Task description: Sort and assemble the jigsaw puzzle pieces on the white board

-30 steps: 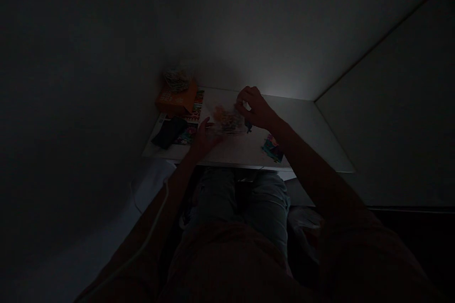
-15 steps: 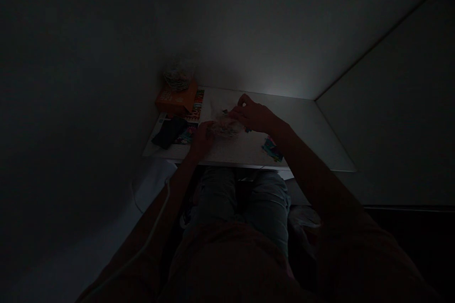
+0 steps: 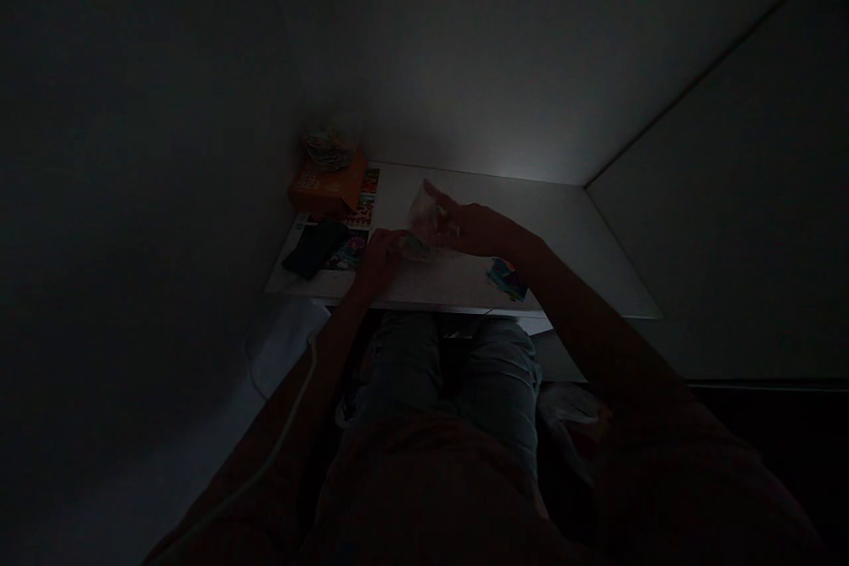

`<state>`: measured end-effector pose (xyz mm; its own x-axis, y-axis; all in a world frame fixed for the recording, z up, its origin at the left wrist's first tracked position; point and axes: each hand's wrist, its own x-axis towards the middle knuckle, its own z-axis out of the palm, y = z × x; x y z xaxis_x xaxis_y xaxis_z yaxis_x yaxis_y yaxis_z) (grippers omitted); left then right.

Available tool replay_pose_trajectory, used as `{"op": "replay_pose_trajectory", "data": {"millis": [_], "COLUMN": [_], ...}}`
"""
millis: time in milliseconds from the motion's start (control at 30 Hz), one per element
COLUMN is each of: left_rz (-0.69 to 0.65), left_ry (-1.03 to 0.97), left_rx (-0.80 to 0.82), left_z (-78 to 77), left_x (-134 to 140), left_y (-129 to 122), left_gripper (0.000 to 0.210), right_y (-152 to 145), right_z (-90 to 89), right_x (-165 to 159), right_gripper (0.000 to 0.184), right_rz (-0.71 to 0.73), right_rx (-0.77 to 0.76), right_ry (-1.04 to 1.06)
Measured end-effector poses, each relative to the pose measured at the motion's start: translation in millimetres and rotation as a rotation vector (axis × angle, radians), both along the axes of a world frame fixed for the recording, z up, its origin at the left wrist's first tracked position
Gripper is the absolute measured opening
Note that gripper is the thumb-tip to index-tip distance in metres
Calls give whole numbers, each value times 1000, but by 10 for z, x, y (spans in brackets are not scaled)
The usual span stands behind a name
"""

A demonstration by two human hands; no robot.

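Observation:
The scene is very dark. Over the middle of a white table, a clear plastic bag with small pieces inside lies between my hands. My left hand is closed on the bag's left side. My right hand is at its upper right, with the thumb and fingers around the bag's raised end; the fingertips are partly hidden by the clear plastic. Near my right wrist, a small cluster of colourful flat pieces, perhaps puzzle pieces, lies on the table.
At the table's left stands an orange box with a bag of pieces on top. Printed picture sheets lie in front, partly under a dark cloth-like item. A wall rises behind the white table. A white cord runs along my left forearm.
My right hand has turned and dropped slightly, and the bag's upper end now stands up beside its fingers. The left hand stays at the bag's left side.

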<state>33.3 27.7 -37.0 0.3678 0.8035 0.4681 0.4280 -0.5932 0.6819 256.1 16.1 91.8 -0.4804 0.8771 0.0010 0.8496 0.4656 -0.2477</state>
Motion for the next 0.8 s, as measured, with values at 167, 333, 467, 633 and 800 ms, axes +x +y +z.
{"op": "replay_pose_trajectory", "data": {"millis": [167,333,467,633,800], "left_rz": [-4,71,57,56,27], "left_ry": [-17,-110,-108,-93,-88], "left_rx": [-15,-60,-57,-82,-123], "left_z": [22,33,49,48,25], "left_x": [3,27,53,71,85], "left_y": [-20,-43,-72,-62,-37], "left_gripper": [48,65,89,93,87], "right_y": [-67,-62,-37,-27,-29], "right_z": [117,219,238,164,110], "right_x": [1,7,8,-61,-145], "right_gripper": [90,99,100,98,86], "right_rz": [-58,-50,-45,-65,-27], "right_rx": [136,264,271,261,195], "right_ry": [-15,61,65,60,76]}}
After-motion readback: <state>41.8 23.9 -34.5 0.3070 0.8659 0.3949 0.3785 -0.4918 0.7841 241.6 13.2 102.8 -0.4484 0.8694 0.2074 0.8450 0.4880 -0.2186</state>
